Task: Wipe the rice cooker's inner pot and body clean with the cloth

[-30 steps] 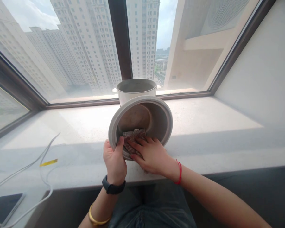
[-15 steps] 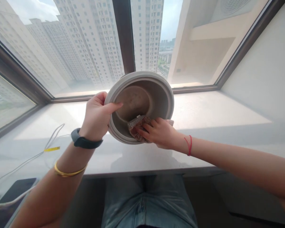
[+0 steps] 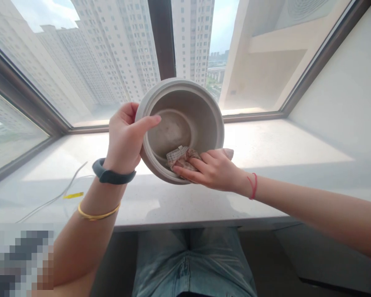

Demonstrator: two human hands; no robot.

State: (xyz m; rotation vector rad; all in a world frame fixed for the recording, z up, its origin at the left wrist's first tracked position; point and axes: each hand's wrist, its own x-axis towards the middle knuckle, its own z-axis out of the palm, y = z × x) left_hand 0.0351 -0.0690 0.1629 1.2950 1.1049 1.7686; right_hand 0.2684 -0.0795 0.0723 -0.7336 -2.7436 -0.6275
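Observation:
A round grey pot [image 3: 204,111] is held up over the sill, its mouth tilted toward me and its inner bottom in sight. My left hand [image 3: 125,138] grips its left rim, thumb over the edge inside and the other fingers behind the wall, partly hidden. Inside the near wall, my right hand [image 3: 214,169] presses a crumpled checked cloth [image 3: 181,159] against the pot. The fingers of that hand are closed on the cloth, and one end of it sticks out beyond the knuckles.
The pale windowsill [image 3: 266,173] runs across in front of me, with a window frame [image 3: 163,45] behind it. At the left lie a thin cable [image 3: 54,198] and its yellow tag [image 3: 73,195]. The lower left corner is pixelated.
The pot has risen slightly and turned its mouth more toward me, my left hand moving with it. My right hand and the cloth have shifted a little along the near inner wall.

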